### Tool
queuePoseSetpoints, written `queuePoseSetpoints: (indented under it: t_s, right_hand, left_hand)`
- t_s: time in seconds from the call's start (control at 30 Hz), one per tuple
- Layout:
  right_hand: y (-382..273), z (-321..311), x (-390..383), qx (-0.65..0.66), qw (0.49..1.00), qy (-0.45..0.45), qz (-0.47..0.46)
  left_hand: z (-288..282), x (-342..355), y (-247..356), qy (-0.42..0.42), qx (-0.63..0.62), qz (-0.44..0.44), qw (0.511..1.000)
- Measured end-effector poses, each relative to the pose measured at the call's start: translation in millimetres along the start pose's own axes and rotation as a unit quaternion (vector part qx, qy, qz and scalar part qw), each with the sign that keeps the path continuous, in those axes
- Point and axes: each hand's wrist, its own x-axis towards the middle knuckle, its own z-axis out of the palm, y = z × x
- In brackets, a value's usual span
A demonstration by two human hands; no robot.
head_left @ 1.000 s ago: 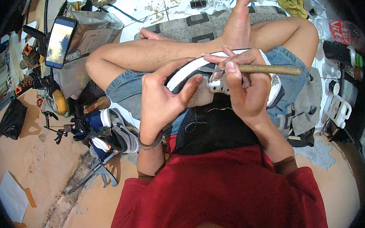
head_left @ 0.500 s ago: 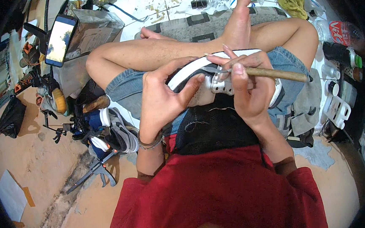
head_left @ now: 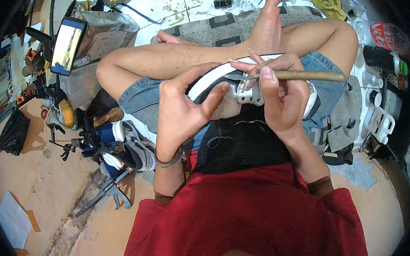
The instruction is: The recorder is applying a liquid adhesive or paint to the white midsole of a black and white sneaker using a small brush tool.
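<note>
A shoe [head_left: 210,81] with a white sole edge, dark upper and pale eyelet panel lies across my lap, sole edge turned away from me. My left hand [head_left: 177,108] grips its left end, thumb on the upper and fingers behind the sole. Held like a pen in my right hand [head_left: 282,96] is a thin metal-tipped tool with a wooden handle [head_left: 313,75]. Its narrow tip rests at or very near the seam between sole and upper, beside the eyelets. The right hand covers much of the shoe's right half.
A lit phone [head_left: 68,47] stands in a holder at the left, beside a worn box [head_left: 108,37]. Several shoes [head_left: 137,147] and a bar clamp [head_left: 106,193] lie below it. On the right are a plastic bottle [head_left: 389,36] and a white container [head_left: 379,124]. A binder clip [head_left: 223,1] lies ahead.
The tool and my right hand have shifted very slightly, the handle's end tipping a little away from me. My left hand keeps its hold, and the phone's picture differs.
</note>
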Motion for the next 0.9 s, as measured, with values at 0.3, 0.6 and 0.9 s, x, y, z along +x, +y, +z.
queuePoseSetpoints:
  t_s: [0.3, 0.6, 0.9]
  right_hand:
    - [-6.3, 1.8, 6.3, -0.070, 0.997, -0.041, 0.019]
    - [3.0, 0.1, 3.3, -0.074, 0.997, 0.001, 0.008]
    - [2.2, -1.0, 1.8, 0.016, 0.999, 0.005, 0.040]
  left_hand:
    - [2.2, -3.4, 5.4, 0.009, 0.014, 0.007, 1.000]
    - [3.2, -1.7, 2.6, 0.001, 0.015, -0.003, 1.000]
    - [3.1, -4.8, 0.2, 0.009, -0.008, -0.019, 1.000]
